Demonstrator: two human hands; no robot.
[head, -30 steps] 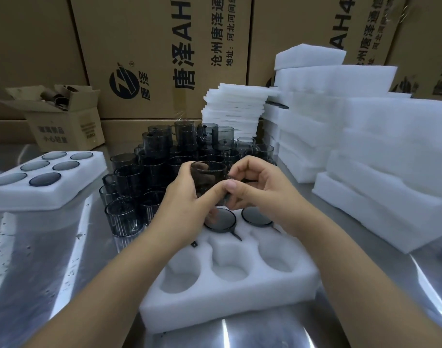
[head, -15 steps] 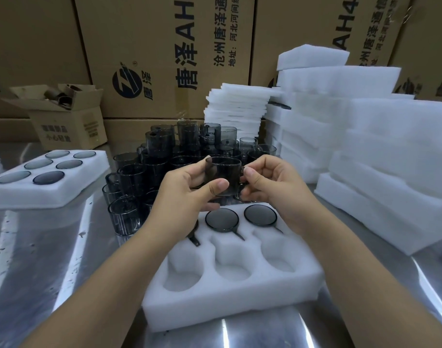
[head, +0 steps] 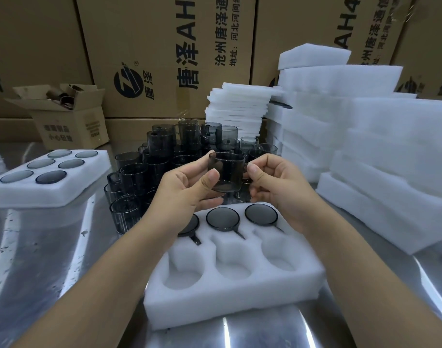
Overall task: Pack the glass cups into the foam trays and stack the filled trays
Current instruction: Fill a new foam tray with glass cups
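Both hands hold one smoky grey glass cup (head: pixel 226 172) upright above the far edge of a white foam tray (head: pixel 230 295). My left hand (head: pixel 187 189) grips its body, and my right hand (head: pixel 272 182) pinches the handle side. The tray's far row holds three cups bottom-up (head: pixel 223 219), the leftmost partly hidden by my left wrist. Its near row has three hollow pockets (head: pixel 233 268). A cluster of several loose grey cups (head: pixel 149 169) stands just beyond the tray.
A filled foam tray (head: pixel 49 187) sits at the left on the shiny metal table (head: pixel 39 259). Stacks of foam trays (head: pixel 380 156) rise at the right, thin foam sheets (head: pixel 237 109) behind the cups. Cardboard boxes (head: pixel 164 54) wall the back; a small open box (head: pixel 64 114) stands far left.
The cup, held low over the tray's far row a second ago, has been lifted and turned upright between both hands. The view shifted slightly.
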